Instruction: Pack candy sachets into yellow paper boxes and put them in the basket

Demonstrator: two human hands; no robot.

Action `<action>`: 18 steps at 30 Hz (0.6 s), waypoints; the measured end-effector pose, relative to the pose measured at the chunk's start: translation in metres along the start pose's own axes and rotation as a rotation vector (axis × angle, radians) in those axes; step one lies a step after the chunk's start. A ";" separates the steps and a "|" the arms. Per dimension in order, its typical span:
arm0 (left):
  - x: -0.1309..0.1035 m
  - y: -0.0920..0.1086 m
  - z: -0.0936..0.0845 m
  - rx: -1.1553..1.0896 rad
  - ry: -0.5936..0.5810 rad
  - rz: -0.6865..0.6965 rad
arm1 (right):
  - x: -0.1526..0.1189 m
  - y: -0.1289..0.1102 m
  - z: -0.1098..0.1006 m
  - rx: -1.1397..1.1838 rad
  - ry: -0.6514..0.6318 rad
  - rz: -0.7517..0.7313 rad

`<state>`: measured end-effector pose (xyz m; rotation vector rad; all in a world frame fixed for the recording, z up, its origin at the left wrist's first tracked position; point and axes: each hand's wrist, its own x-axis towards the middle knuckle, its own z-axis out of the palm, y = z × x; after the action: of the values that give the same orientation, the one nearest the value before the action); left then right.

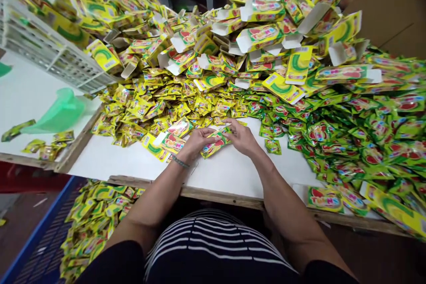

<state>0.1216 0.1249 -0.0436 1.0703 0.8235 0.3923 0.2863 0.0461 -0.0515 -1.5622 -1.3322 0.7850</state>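
A small yellow and green carton (214,145) with a watermelon picture is held low over the white table. My left hand (195,143) is closed around its left side. At its right end, the thumb and fingers of my right hand (243,137) pinch the carton's end; whether a sachet is between them I cannot tell. Several more cartons (170,142) lie beside my left wrist, partly hidden by it. Just beyond both hands spreads a heap of yellow sachets (146,106). Green sachets (326,133) are piled to the right, with a single green sachet (273,146) near my right hand.
Open-ended cartons (262,35) form a high heap at the back. A white plastic crate (56,53) full of cartons tilts at left, near a green scoop (60,111). Below the table's wooden edge (226,197), a blue crate (36,235) holds filled-looking cartons. Brown cardboard (389,9) stands back right.
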 end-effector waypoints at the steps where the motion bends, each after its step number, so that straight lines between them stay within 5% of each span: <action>1: 0.001 0.000 -0.001 0.001 0.002 0.016 | 0.000 -0.001 -0.001 0.004 0.018 -0.005; 6: 0.001 -0.001 -0.001 0.016 -0.006 0.056 | 0.003 0.003 0.000 0.181 0.273 0.016; 12: 0.004 -0.006 -0.003 0.070 -0.040 0.051 | 0.006 0.010 0.001 0.178 0.175 0.058; 16: 0.006 -0.009 -0.005 0.039 0.047 0.093 | 0.009 0.023 -0.018 -0.037 0.507 0.120; 18: 0.007 -0.009 -0.007 0.049 0.096 0.119 | 0.010 0.031 -0.025 -0.249 0.566 0.194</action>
<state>0.1202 0.1296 -0.0558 1.1568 0.8600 0.5293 0.3231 0.0496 -0.0692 -1.9469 -0.8912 0.2519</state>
